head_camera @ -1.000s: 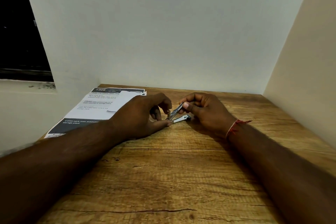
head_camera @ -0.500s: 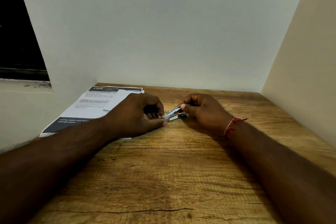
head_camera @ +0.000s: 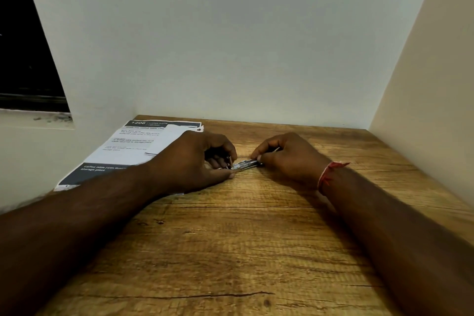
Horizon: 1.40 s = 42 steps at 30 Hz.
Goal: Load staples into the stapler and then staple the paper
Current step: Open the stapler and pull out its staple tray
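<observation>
A small metal stapler (head_camera: 245, 163) lies nearly flat on the wooden table (head_camera: 230, 251), between my two hands. My left hand (head_camera: 197, 161) pinches its left end with curled fingers and thumb. My right hand (head_camera: 284, 156) grips its right end, fingers curled over it. Most of the stapler is hidden by my fingers; whether staples sit inside cannot be seen. Printed paper (head_camera: 136, 146) with dark bands lies at the back left, partly under my left wrist.
A white wall closes the back, and a beige side wall (head_camera: 423, 110) stands on the right. A dark window opening (head_camera: 23, 46) with a ledge is at the left. A red thread is tied round my right wrist (head_camera: 325, 174).
The stapler's raised upper arm has come down from a wide open angle to nearly flat. Both hands stayed at its ends.
</observation>
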Tool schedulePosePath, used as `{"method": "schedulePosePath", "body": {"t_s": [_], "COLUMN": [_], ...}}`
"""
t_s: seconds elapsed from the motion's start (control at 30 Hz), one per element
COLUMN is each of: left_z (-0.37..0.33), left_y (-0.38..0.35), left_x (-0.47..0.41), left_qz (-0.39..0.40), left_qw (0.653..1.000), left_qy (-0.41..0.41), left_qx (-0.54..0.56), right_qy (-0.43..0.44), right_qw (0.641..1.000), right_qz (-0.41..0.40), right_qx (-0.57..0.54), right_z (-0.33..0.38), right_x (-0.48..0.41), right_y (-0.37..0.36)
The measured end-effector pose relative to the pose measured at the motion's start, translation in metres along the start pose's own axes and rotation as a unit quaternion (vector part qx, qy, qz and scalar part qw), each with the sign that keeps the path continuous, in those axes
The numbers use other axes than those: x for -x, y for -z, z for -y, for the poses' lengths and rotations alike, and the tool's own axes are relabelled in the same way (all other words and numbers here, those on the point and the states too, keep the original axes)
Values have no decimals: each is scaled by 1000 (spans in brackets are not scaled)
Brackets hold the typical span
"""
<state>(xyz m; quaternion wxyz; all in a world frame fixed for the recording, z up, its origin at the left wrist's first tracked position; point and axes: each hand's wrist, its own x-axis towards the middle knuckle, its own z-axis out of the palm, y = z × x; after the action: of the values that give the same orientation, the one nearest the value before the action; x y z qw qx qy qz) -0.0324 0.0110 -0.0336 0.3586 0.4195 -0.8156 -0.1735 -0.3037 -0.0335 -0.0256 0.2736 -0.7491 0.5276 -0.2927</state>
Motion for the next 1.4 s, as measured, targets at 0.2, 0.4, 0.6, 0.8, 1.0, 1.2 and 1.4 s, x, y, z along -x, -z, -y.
{"method": "schedulePosePath", "body": {"t_s": [0.2,0.4,0.6,0.8,1.0,1.2,1.4], "left_z": [-1,-1,-2,-3,-2,-2,-6], "left_y": [1,-1,-2,-5,-5,-5,-3], "left_x": [0,-1,0,1,1,0,-2], "left_qz": [-1,-9,-19,-8,2,-33,-46], "left_qw": [1000,999,998,999,999,995,994], "left_qy": [-16,-38,-37,-26,14,61,66], "left_qx": [-11,-35,-38,-31,-34,-77,-75], "right_qy": [29,36,67,74,106,196,184], "right_qw": [999,993,987,986,985,971,976], "right_qz": [33,70,118,121,68,-49,-64], "right_qx": [27,89,90,90,119,126,93], "right_z": [4,11,13,14,13,10,11], "right_x": [6,10,11,11,10,7,11], "right_y": [-1,3,3,-2,-9,-15,-13]}}
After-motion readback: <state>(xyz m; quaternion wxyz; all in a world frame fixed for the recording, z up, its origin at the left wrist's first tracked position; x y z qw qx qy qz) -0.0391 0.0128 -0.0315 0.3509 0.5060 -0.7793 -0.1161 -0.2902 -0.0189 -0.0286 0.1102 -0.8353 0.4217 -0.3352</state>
